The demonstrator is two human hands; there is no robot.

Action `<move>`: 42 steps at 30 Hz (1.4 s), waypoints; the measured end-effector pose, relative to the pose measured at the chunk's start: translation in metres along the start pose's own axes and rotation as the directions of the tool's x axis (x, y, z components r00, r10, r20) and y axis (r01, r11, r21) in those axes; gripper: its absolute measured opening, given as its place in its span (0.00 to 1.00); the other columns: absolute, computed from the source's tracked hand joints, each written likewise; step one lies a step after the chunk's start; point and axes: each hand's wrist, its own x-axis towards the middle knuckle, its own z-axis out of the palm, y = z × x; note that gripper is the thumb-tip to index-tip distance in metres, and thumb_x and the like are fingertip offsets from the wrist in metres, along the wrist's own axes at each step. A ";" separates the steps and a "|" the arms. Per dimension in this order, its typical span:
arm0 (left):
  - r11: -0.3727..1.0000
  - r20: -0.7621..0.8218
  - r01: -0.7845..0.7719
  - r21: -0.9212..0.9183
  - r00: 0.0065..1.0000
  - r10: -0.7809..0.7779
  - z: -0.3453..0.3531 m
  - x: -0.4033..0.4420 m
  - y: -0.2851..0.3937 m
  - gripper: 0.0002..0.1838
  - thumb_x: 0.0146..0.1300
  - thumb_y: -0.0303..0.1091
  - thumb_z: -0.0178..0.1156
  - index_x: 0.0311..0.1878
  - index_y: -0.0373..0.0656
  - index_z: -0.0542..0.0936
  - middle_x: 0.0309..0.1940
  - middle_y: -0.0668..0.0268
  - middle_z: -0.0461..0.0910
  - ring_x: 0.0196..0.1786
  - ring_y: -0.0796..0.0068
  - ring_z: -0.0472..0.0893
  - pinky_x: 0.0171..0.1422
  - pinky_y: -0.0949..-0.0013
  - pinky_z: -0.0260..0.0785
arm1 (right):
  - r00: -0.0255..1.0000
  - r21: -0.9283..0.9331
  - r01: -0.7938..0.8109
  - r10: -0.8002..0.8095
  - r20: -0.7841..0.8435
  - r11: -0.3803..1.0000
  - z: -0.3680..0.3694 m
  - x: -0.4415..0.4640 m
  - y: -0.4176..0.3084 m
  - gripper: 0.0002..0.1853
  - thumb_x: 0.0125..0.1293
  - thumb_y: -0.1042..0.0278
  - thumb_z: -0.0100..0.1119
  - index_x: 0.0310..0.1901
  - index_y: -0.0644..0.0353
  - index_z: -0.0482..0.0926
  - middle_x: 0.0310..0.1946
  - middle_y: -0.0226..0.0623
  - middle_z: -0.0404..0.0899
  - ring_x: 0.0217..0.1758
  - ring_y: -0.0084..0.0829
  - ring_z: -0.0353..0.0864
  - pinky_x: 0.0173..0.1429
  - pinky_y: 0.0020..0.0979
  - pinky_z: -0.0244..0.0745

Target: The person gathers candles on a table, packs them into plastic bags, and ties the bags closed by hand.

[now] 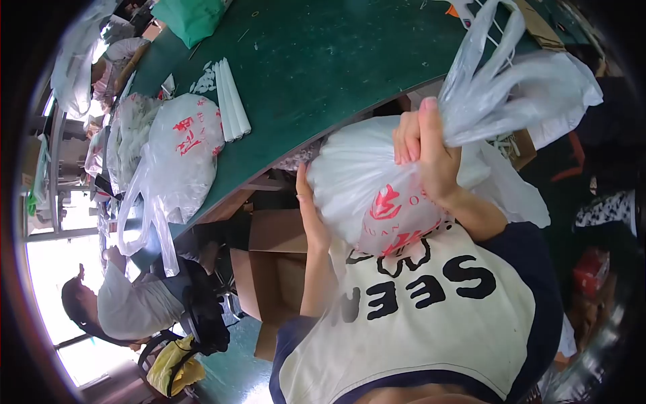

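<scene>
A full white plastic bag (350,175) with red printing hangs in front of my chest, by the table edge. My right hand (431,148) is closed round its gathered neck, and the loose handles (484,87) stick out beyond my fist, slightly blurred. My left hand (311,212) rests along the left side of the bag, its visible fingers stretched out; part of the hand is hidden. What fills the bag cannot be made out.
The green table (296,60) holds another filled bag (185,148), white tubes (232,101), small white pieces (204,79) and a green bag (188,20). An open cardboard box (279,269) stands below. A seated person (134,303) is at the left.
</scene>
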 end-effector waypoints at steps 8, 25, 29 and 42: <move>0.912 0.253 0.077 -0.403 0.967 0.030 -0.001 -0.016 -0.010 0.37 0.64 0.57 0.34 0.67 0.42 0.45 0.66 0.57 0.47 0.67 0.60 0.54 0.69 0.59 0.45 | 0.938 -0.164 0.191 -0.130 0.322 0.968 0.011 -0.019 -0.011 0.26 0.71 0.61 0.26 0.12 0.58 0.58 0.11 0.33 0.62 0.14 0.23 0.62 0.22 0.23 0.61; 0.776 0.405 -0.630 0.031 0.718 0.566 0.070 0.015 0.071 0.41 0.62 0.59 0.37 0.65 0.33 0.47 0.66 0.52 0.47 0.69 0.58 0.47 0.70 0.56 0.38 | 0.862 0.110 0.506 -0.506 -0.036 0.855 -0.119 -0.007 -0.136 0.24 0.71 0.58 0.23 0.15 0.49 0.58 0.13 0.24 0.56 0.20 0.22 0.56 0.39 0.26 0.57; 0.695 0.495 -0.710 0.115 0.647 0.579 0.058 0.044 0.055 0.25 0.65 0.40 0.41 0.59 0.30 0.61 0.60 0.51 0.62 0.65 0.61 0.59 0.68 0.61 0.46 | 0.812 0.127 0.572 -0.581 0.056 0.811 -0.186 -0.033 -0.196 0.20 0.67 0.65 0.32 0.15 0.51 0.63 0.15 0.26 0.63 0.25 0.23 0.63 0.44 0.31 0.61; 0.713 0.811 -0.683 0.160 0.503 0.299 0.075 0.067 0.015 0.10 0.57 0.22 0.51 0.42 0.35 0.77 0.40 0.59 0.78 0.44 0.67 0.76 0.50 0.70 0.66 | 0.029 -1.000 0.010 -0.999 0.025 -0.025 -0.246 -0.112 -0.266 0.16 0.60 0.69 0.43 0.16 0.64 0.65 0.15 0.41 0.70 0.18 0.32 0.70 0.27 0.33 0.68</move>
